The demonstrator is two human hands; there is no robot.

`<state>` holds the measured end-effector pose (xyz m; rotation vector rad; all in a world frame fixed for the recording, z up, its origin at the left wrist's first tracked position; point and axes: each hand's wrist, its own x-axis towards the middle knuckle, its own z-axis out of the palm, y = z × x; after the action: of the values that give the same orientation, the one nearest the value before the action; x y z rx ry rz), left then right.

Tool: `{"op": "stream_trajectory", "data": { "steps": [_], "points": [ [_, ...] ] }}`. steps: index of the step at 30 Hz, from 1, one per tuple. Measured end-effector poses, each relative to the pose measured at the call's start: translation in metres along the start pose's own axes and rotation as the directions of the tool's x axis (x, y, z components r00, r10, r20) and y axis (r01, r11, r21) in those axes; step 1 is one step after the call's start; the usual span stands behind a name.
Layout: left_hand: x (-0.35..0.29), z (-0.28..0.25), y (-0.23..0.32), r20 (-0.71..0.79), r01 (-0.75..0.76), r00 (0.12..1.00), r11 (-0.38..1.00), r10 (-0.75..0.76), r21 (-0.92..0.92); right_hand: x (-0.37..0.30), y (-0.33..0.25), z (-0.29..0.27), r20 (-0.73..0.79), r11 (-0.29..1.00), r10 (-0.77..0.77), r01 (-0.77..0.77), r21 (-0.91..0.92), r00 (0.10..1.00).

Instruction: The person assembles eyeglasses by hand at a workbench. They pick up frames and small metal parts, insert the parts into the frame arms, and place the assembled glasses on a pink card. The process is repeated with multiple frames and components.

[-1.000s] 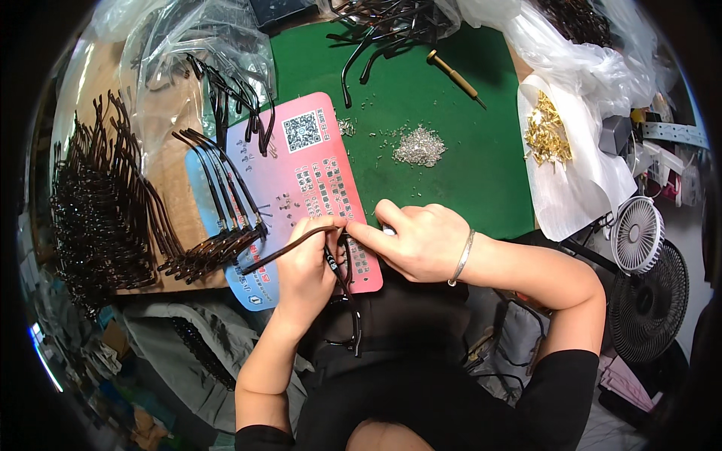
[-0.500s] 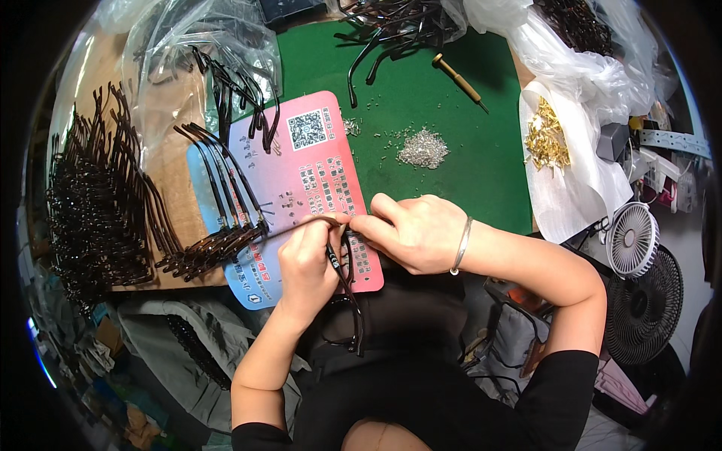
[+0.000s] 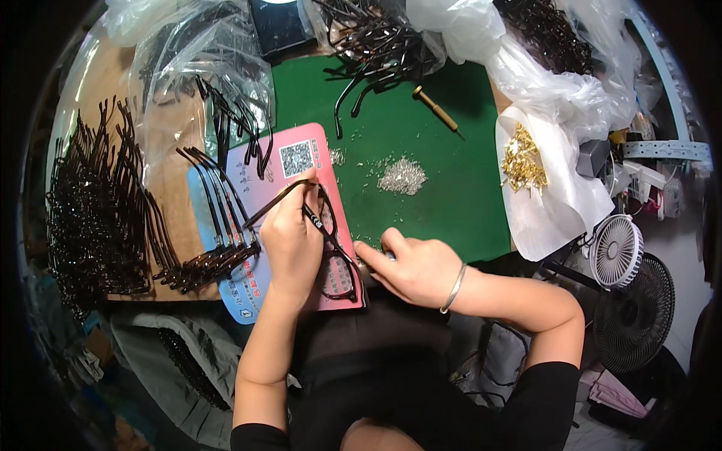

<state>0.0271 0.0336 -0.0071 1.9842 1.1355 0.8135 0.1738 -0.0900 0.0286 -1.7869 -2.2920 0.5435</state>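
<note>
My left hand (image 3: 289,244) is closed around dark eyeglasses (image 3: 347,264), above the pink and blue printed mat (image 3: 289,135). One temple arm points out to the left past my fingers, and the front with its rims hangs down toward the mat's near right corner. Just right of the rims is my right hand (image 3: 421,274), fingers curled and pinched together. Whatever lies inside that pinch is mostly hidden. Several assembled eyeglasses (image 3: 218,259) lie in a row on the mat's left side. Loose temple arms (image 3: 248,124) lie at its far edge.
On the green mat (image 3: 459,218) are a pile of tiny silver screws (image 3: 402,177) and a brass screwdriver (image 3: 438,113). Gold pieces (image 3: 524,161) rest on white paper at right. Stacked eyeglasses (image 3: 98,218) stand at left; more temple arms (image 3: 372,37) lie at the back.
The eyeglasses have turned in my left hand, which moved farther from me. My right hand has shifted nearer, away from my left fingertips. The whole view has shifted slightly.
</note>
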Motion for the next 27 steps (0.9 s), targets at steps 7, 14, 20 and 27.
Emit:
{"op": "stream_trajectory", "data": {
  "steps": [7, 14, 20, 27],
  "points": [
    [-0.04, -0.053, 0.018, 0.17, 0.007, 0.985, 0.984, -0.039, 0.18, -0.015, 0.018, -0.022, 0.033, 0.957, 0.163, -0.166, 0.236, 0.986],
    [-0.058, -0.042, -0.008, 0.026, 0.111, 0.993, 0.994, -0.111, 0.003, -0.007, 0.008, -0.003, -0.134, 0.987, 0.142, -0.13, 0.1, 0.981],
    [-0.058, -0.048, -0.003, 0.07, -0.154, 0.986, 0.988, 0.154, -0.001, 0.0, 0.004, 0.012, -0.161, 0.995, 0.061, -0.073, -0.073, 0.985],
    [-0.093, -0.035, 0.017, 0.29, -0.459, 0.846, 0.888, 0.448, -0.034, 0.0, -0.004, 0.006, -0.176, 0.983, 0.161, -0.174, -0.061, 0.971]
  ]
}}
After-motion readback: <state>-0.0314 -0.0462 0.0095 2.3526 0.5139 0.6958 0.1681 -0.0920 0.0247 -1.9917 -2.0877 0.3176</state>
